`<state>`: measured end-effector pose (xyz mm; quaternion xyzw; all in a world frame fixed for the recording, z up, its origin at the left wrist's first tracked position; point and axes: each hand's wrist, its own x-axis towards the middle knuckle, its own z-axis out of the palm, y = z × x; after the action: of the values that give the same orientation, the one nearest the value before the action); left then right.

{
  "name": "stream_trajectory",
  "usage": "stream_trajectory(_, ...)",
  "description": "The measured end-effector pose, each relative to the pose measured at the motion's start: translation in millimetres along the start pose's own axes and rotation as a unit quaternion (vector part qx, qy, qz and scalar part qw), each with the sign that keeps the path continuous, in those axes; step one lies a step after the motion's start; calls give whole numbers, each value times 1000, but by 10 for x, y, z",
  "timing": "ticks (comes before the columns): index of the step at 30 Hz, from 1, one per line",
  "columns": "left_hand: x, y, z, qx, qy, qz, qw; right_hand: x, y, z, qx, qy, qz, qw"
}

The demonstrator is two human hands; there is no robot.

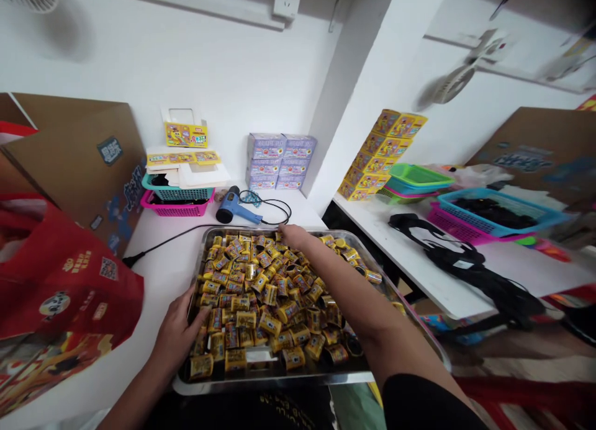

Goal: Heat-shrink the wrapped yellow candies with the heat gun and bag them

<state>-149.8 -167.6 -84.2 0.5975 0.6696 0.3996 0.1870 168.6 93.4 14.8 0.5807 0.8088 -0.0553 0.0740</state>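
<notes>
A large metal tray [223, 386] full of small yellow printed cups or tubes [270, 293] sits in front of me, its near edge close to my body. My left hand [179, 331] grips the left rim, thumb over the inside and fingers outside, mostly hidden. Stretched across the tray, my right arm ends at the far rim, where my right hand [292, 236] is closed on the edge; its fingertips are partly hidden. Just beyond that rim lies a blue heat gun or hair dryer [244, 211] with a black cord.
To the left stand a red bag [88, 281] and a cardboard box [79, 144]. Stacked baskets [179, 210] and purple boxes [279, 163] line the wall. Across a gap, the right table [447, 293] carries yellow boxes [382, 154], baskets and a black strap [465, 262].
</notes>
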Motion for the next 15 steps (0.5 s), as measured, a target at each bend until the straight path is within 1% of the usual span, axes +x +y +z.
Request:
stream_trajectory(2,-4,-8,8,3,5,14,1000,-64,2,-19,-12,5,-7,1000)
stream_trajectory(5,-21,-18,29,18,23,43,999,-217,-36,-60,-20,33,-14,999)
stream_trajectory(9,-47,18,59,103,77,88,988,-490,-58,-101,-21,71,-14,997)
stream_trajectory(11,-68,61,65,151,91,133,975,-678,-20,-92,8,59,-34,998)
stream_trajectory(13,-112,118,57,179,73,189,963,-944,45,-52,73,31,-68,995)
stream_trajectory(15,-168,191,24,193,32,242,950,-1310,126,23,162,24,-105,981)
